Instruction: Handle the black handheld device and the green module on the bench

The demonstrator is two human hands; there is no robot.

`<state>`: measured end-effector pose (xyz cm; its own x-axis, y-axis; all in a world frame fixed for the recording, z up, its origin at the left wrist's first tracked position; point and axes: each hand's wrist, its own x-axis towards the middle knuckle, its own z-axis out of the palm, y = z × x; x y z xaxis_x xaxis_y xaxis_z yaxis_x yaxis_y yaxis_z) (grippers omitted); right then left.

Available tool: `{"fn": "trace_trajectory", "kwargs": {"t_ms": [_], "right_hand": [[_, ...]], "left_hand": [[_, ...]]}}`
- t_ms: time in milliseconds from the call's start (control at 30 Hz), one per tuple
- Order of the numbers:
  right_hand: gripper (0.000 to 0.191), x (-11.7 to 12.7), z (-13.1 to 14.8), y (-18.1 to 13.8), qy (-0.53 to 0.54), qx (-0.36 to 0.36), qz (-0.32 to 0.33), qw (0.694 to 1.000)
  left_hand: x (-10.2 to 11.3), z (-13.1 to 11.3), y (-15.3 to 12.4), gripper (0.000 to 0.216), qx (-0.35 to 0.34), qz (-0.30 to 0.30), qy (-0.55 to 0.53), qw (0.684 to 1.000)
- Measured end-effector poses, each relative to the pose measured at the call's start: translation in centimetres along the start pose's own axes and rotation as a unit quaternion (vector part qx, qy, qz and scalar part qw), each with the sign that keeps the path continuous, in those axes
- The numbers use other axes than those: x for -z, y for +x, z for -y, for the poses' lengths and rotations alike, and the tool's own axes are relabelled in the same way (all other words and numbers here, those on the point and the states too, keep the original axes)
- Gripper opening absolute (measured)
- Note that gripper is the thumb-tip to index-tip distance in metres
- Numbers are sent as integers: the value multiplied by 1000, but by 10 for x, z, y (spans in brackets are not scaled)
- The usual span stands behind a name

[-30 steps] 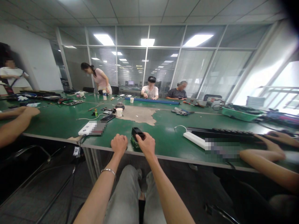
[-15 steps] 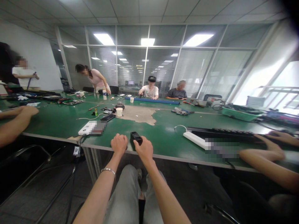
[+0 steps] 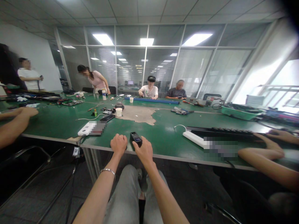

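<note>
We see both forearms stretched forward over the lap to the near edge of the green table [image 3: 168,140]. The left hand [image 3: 118,143] is curled into a loose fist at the table edge, and we cannot tell whether it holds anything. The right hand [image 3: 144,151] grips the near end of a small black device [image 3: 135,137] just beside it. The device sits just above the table edge. Its long axis runs away from us, leaning slightly left, with its top face tilted up.
</note>
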<state>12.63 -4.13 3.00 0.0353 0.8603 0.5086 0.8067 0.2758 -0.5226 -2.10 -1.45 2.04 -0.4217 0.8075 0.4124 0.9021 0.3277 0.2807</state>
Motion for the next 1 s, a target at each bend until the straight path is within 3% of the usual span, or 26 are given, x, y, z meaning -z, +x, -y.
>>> {"fn": "trace_trajectory", "kwargs": {"t_ms": [267,467,600,833,1000], "right_hand": [[61,4,6,6,-16,-29,7,999],[38,4,9,8,-24,-33,24,999],[35,8,15,14,-19,-26,0,999],[41,43,21,45,64,-31,-58,996],[46,71,3,61,105,-53,-98,988]], "left_hand": [[3,-1,-1,48,7,3,4,1000],[1,-1,0,48,5,6,1,1000],[-1,1,0,49,2,2,2,1000],[-3,0,1,47,0,-14,9,1000],[1,-1,-1,47,5,-4,4,1000]]}}
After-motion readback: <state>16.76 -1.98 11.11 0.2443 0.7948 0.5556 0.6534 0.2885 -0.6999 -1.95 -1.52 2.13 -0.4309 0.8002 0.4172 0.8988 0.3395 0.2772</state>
